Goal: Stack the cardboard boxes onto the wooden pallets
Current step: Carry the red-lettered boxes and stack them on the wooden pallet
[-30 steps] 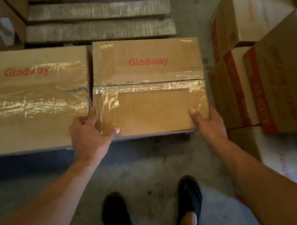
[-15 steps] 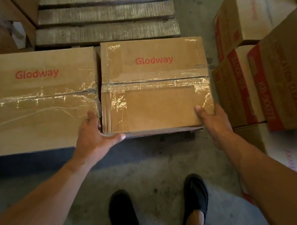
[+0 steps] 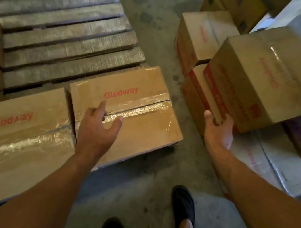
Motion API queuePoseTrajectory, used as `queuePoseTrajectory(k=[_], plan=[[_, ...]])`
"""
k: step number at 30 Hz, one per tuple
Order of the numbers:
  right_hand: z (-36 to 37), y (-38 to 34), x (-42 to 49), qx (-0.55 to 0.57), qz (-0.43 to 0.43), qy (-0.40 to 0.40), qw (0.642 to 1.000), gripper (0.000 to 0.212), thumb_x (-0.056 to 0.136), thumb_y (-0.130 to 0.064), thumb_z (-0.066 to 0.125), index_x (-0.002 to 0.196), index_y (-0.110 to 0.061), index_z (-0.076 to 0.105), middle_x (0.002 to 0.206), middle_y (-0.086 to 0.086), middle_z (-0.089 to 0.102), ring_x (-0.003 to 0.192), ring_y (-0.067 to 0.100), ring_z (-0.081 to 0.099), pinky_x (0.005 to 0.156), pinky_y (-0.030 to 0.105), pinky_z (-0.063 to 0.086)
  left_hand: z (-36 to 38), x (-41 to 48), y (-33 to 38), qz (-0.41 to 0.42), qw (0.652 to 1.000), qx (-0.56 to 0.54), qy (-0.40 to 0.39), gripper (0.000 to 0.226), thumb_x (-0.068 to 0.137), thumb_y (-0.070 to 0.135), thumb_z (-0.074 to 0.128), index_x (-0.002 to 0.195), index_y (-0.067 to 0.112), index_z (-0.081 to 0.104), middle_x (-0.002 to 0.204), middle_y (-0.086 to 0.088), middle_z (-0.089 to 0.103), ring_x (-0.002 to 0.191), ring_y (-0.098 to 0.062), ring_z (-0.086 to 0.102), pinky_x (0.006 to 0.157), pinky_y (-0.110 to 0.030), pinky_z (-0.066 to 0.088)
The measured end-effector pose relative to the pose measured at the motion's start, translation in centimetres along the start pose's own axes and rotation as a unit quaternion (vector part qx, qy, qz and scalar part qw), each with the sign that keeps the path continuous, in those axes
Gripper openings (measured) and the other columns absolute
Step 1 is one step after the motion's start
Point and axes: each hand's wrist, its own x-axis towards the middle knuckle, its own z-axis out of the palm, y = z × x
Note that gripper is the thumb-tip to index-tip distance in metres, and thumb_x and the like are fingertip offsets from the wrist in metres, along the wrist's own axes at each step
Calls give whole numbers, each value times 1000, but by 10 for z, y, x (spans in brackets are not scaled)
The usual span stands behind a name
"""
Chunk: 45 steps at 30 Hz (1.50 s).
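Both hands are empty, fingers loose and spread. Left hand hangs over the taped top of the small Glodway box; whether it touches the tape cannot be told. Right hand is open, palm turned inward, just beside the lower corner of a red-printed box in a pile to the right.

The small Glodway box sits at the near edge of the wooden pallet, pressed against a larger Glodway box on its left. Both appear placed. Behind them the pallet's grey slats lie bare, so most of the stacking seems undone. The pile on the right holds several more cardboard boxes and a pale wrapped box beneath. Dark shoes stand on concrete floor.
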Motion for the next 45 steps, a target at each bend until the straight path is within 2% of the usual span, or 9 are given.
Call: queuePoseTrajectory(k=[12,15,19,24,28,34,38,42,45], plan=[[-89,7,96,154,143,214,954,97,85,-63,68,159,-19,23,160,10,36,146,33,37,116,49,35,113,120,218,205,967,10,-150,84,90,58,63,157,16,34,149,-11,47,133,-28,48,107,-46,45],[-85,21,122,202,145,210,946,100,84,-60,71,159,-18,20,160,9,37,144,29,39,117,45,36,154,153,257,216,962,-8,-167,92,88,58,67,159,16,27,158,-13,36,142,-30,38,115,-48,37],[-79,30,155,253,167,197,932,99,78,-61,76,154,-17,31,147,9,50,132,28,52,110,46,44,203,198,301,218,956,-5,-194,103,83,57,73,160,13,21,165,-9,22,146,-24,30,112,-29,25],[-75,27,174,322,150,211,911,82,75,-46,82,145,-21,46,136,2,59,118,18,60,95,29,48,257,260,332,200,955,16,-216,124,67,64,82,159,10,20,165,-11,22,150,-30,24,122,-43,25],[-65,32,178,369,151,233,887,71,61,-59,88,124,-51,57,131,-11,65,116,8,64,102,38,52,275,290,342,157,955,-3,-251,128,47,80,84,147,12,42,145,-10,49,133,-29,49,110,-46,45],[-75,14,178,383,131,201,892,74,59,-61,89,125,-63,55,118,-30,67,112,6,66,98,53,54,252,295,334,148,949,-35,-277,85,55,72,84,119,19,67,105,4,70,96,-14,68,84,-31,59],[-85,-13,172,383,89,150,907,73,59,-58,88,123,-62,54,114,-26,68,108,8,67,91,54,58,212,294,313,126,960,-91,-231,62,71,47,87,120,15,65,99,8,66,82,2,61,58,-2,44],[-71,-57,151,360,35,118,925,72,52,-70,87,118,-61,57,114,-24,69,110,10,67,96,52,56,136,296,283,113,970,-130,-174,72,70,52,86,126,15,62,109,3,64,90,-7,59,58,-1,42],[-36,-102,130,346,-9,77,935,76,57,-65,88,125,-54,57,116,-18,69,110,13,68,91,50,58,62,307,240,94,975,-158,-126,80,65,57,88,128,15,62,115,1,68,102,-15,65,77,-19,55]])
